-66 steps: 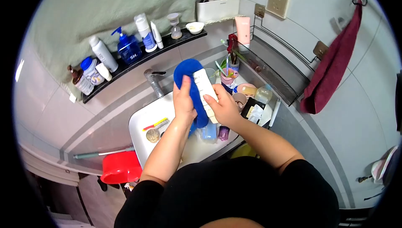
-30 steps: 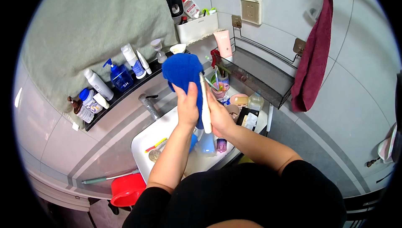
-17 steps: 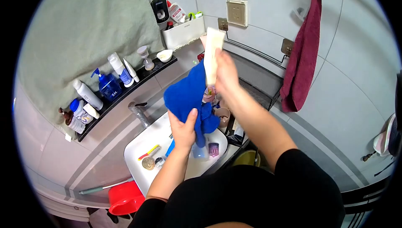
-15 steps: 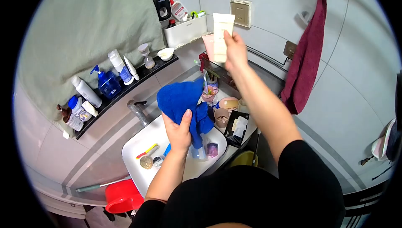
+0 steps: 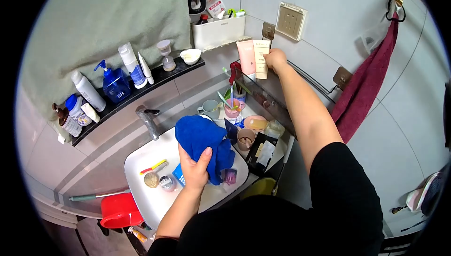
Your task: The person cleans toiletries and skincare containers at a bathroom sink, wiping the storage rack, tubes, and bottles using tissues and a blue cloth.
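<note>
My left hand (image 5: 193, 169) is closed around a bunched blue towel (image 5: 199, 136) above the white sink (image 5: 134, 155). In the upper right, my right hand (image 5: 276, 61) grips the edge of a cream-coloured squeeze tube (image 5: 261, 58). This tube stands upright on the corner shelf, right beside a pink tube (image 5: 246, 57). Inside the sink lie a small red-and-yellow item (image 5: 153, 167), a round jar (image 5: 151, 180), a second small jar (image 5: 167, 183) and a purple jar (image 5: 230, 176). A blue packet (image 5: 178, 174) is partly hidden behind my left hand.
Bottles, including a blue pump bottle (image 5: 115, 86), line the black ledge (image 5: 136, 97). A faucet (image 5: 148, 120) rises behind the sink. Cups, including a beige mug (image 5: 245, 139), and a tissue box (image 5: 261, 155) crowd the right counter. A maroon towel (image 5: 369, 82) hangs on the wall.
My right hand has lowered the cream tube from in front of the pink tube to a spot beside it on the shelf. My left hand still holds the towel. The view has shifted slightly.
</note>
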The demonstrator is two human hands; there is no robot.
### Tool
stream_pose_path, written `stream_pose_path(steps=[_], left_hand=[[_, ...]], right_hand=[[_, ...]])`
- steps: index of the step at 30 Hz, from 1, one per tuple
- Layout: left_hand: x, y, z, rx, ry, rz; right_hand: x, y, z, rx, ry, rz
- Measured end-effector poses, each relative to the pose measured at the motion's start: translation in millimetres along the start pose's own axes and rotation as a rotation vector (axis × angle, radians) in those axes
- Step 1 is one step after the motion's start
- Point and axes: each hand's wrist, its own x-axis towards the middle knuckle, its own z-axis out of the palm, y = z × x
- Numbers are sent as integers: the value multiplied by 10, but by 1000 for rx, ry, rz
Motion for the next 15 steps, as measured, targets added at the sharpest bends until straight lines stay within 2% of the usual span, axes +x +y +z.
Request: stream_pose_path(steps=[6,11,15], left_hand=[[57,-62,56,41,9,-15],[67,-80,87,24,-21,-37],[66,-37,137,18,-20,-14]], right_hand=[[11,38,147,-145,55,-78],[-163,-213,-13,-238,-67,74],[-299,-263,-118,-227,-95,106]])
